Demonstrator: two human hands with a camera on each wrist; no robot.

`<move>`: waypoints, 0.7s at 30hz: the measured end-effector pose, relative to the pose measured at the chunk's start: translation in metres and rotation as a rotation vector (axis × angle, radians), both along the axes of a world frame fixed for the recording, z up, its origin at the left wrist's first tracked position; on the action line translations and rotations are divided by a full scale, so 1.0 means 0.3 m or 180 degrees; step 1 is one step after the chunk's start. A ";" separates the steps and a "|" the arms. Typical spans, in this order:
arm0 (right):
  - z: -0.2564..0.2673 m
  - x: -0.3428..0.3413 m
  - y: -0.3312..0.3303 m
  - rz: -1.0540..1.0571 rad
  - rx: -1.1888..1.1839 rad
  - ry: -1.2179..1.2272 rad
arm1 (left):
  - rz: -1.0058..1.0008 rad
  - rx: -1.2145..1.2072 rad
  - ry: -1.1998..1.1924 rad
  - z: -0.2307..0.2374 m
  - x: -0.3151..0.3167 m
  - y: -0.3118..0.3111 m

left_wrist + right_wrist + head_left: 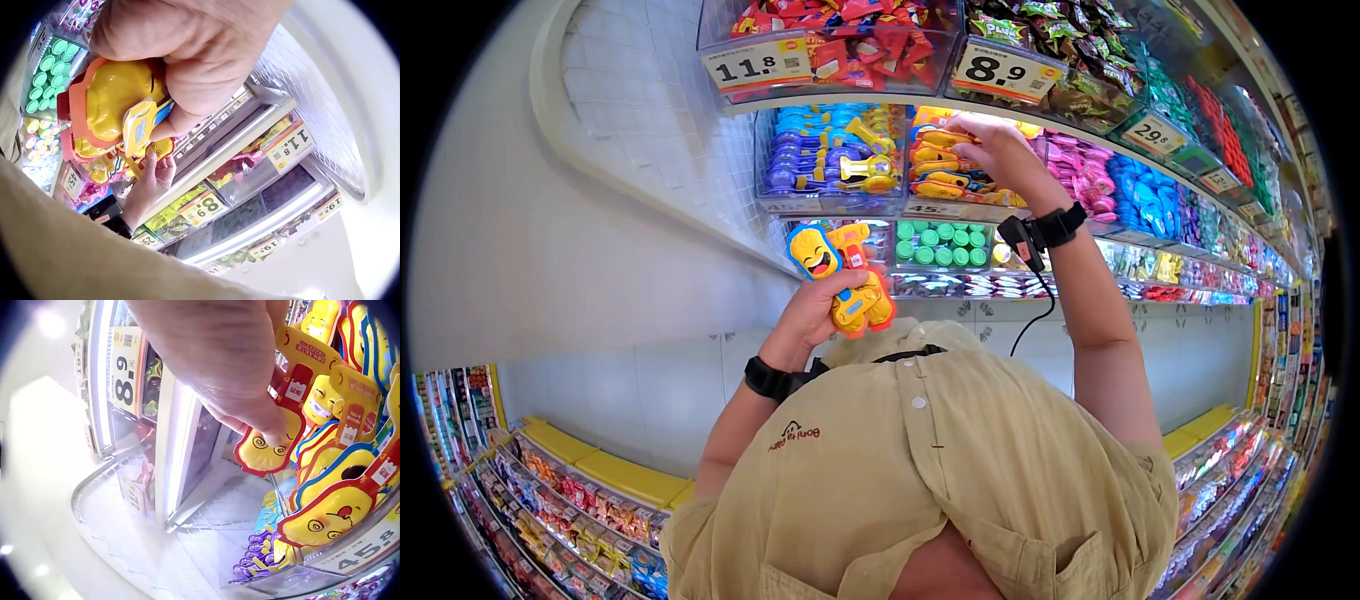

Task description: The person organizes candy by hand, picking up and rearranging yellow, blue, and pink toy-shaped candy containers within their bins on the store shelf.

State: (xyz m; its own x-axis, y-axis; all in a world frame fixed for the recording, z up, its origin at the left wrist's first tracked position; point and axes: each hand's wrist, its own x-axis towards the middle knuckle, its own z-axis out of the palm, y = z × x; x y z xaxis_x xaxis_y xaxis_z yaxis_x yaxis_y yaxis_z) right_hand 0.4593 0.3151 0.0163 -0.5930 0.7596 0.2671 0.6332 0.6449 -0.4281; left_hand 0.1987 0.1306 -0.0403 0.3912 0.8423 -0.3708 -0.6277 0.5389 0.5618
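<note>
The left hand [806, 312] grips yellow packs [856, 305] nearer the body than the bin [968, 209]; the right hand [1005, 155] pinches a red-rimmed face pack [265, 461] behind the bin's front edge. Picking seems underway; next likely calls for lifting clear.

Glossy plastic, matt cloth
Yellow smiling-face moulded pack [815, 252]: smooth, shiny plastic. Clear box-shaped bin [835, 205]: glossy plastic. Khaki button-front shirt [850, 470]: matt, creased cloth.
</note>
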 end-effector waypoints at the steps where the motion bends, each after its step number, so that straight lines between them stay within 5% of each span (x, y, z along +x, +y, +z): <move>1: -0.004 -0.008 0.011 0.0070 0.0019 0.0007 | -0.0015 0.0055 0.0009 -0.003 -0.006 0.000; 8: -0.066 -0.020 0.069 0.0316 0.0073 -0.0467 | 0.0279 0.0025 -0.0189 0.005 0.037 -0.001; 12: -0.112 -0.009 0.082 0.0457 0.0113 -0.0046 | 0.0374 0.0070 -0.0145 -0.008 0.070 -0.007; 21: -0.110 -0.004 0.044 0.0229 0.0942 -0.0234 | 0.0391 0.0151 -0.0090 0.018 0.139 0.001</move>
